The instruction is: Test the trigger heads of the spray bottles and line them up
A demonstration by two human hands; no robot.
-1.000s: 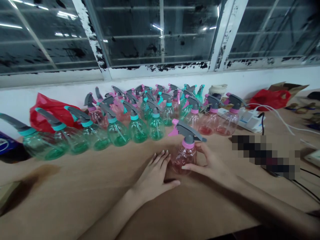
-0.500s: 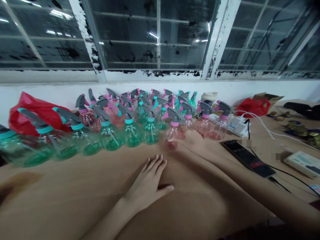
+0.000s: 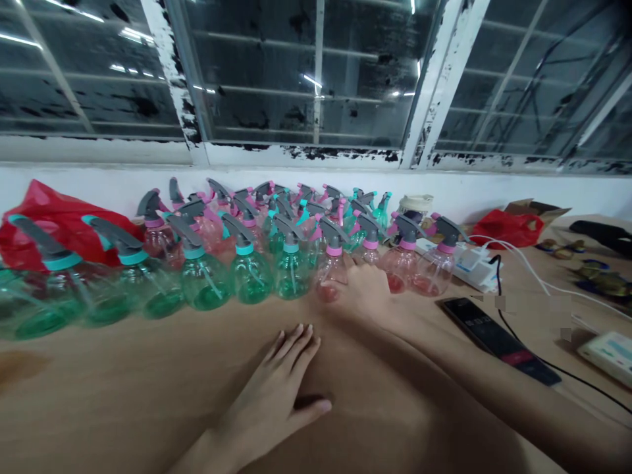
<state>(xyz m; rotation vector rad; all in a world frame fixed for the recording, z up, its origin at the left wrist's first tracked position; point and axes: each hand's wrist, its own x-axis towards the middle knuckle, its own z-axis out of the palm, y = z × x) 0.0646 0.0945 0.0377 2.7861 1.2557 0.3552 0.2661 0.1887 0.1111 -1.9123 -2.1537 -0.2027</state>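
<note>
A pink-tinted spray bottle (image 3: pixel 328 268) with a grey and pink trigger head stands upright in the front row. My right hand (image 3: pixel 366 289) is at its right side, fingers curled against its round body; the hand partly hides a second pink spray bottle (image 3: pixel 370 246) behind. My left hand (image 3: pixel 282 382) lies flat on the table, palm down, fingers stretched out and thumb apart, holding nothing. Closest beyond it is a green spray bottle (image 3: pixel 292 273) with a turquoise collar, beside the pink one. Further green spray bottles (image 3: pixel 205 280) line the front row leftward.
Several more spray bottles crowd behind, against the wall. Red plastic bags (image 3: pixel 64 217) lie at the left and back right. On the right are a phone (image 3: pixel 498 336) with a cable, a white power strip (image 3: pixel 476 266) and a small white box (image 3: pixel 609 355). The wooden table (image 3: pixel 123 388) runs below the windows.
My right hand has moved left against the front pink spray bottle, which has shifted slightly left toward the green one. My left hand stays flat on the table. The view has shifted a little.
</note>
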